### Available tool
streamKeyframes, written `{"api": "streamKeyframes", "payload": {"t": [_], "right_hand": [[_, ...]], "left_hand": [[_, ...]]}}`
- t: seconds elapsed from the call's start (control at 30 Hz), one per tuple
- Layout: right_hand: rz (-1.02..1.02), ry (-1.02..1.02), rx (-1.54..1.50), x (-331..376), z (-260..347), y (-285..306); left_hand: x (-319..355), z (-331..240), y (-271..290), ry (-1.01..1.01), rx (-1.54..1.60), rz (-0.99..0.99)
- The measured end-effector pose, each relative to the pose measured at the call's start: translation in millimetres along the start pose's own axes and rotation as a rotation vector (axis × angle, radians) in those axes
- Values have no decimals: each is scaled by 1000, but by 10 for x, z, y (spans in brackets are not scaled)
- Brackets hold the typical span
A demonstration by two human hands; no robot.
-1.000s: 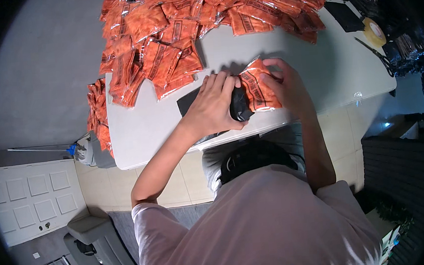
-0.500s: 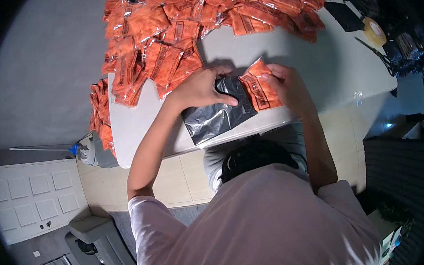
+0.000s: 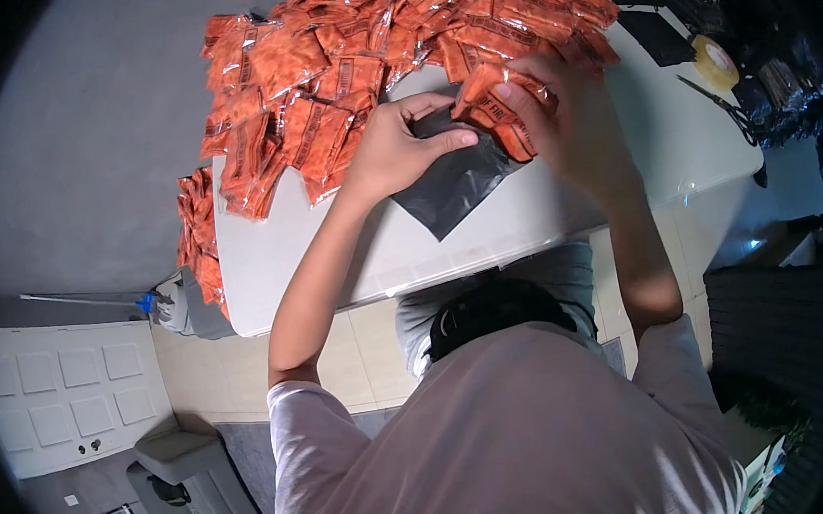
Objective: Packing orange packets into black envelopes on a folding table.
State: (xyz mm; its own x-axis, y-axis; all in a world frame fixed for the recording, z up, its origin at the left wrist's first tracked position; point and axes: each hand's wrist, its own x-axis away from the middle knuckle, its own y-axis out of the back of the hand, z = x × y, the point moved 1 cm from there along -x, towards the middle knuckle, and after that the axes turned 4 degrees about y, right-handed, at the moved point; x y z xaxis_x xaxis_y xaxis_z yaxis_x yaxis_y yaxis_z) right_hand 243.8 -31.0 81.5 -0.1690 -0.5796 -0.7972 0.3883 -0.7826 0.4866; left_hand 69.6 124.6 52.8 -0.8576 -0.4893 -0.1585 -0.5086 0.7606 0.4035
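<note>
Your left hand rests on the upper edge of a dark grey plastic bag that lies flat on the white table; its fingers are curled together and the thumb and forefinger pinch the bag's rim. Just to the right of it, almost touching, your right hand is clamped on a small bunch of orange packets, held at the mouth of the bag, right against the fingertips of the left hand. The bag reaches from between both hands down toward you, its lower corner pointing at the near edge of the table.

Beyond both hands, crowding right up to your knuckles, a big heap of orange packets covers the far half of the table. It spills past the left hand on its outer side, so loose packets lie just beside that wrist and the bag's left edge. More orange packets hang stacked off the table's left end, well apart from the left hand.

To the right of your right hand the tabletop is bare white, and further out that way, near the far right corner, sit a roll of tape and a pair of scissors, well apart from the hand. Beyond them dark clutter lies in shadow, too dim to tell apart. Below your forearms the pale tiled floor shows, with a white panelled door off to the left.
</note>
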Motion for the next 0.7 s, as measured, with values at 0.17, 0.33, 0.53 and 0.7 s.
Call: {"api": "streamKeyframes", "payload": {"t": [0.17, 0.33, 0.53, 0.7], "right_hand": [[81, -193, 4, -281, 154, 145], [147, -112, 19, -323, 207, 125], [116, -80, 16, -338, 125, 89], [143, 122, -148, -437, 43, 61]], "left_hand": [[103, -47, -52, 59, 15, -190], [120, 3, -96, -22, 3, -249], [158, -141, -117, -22, -59, -292], [158, -171, -109, -9, 26, -215]]}}
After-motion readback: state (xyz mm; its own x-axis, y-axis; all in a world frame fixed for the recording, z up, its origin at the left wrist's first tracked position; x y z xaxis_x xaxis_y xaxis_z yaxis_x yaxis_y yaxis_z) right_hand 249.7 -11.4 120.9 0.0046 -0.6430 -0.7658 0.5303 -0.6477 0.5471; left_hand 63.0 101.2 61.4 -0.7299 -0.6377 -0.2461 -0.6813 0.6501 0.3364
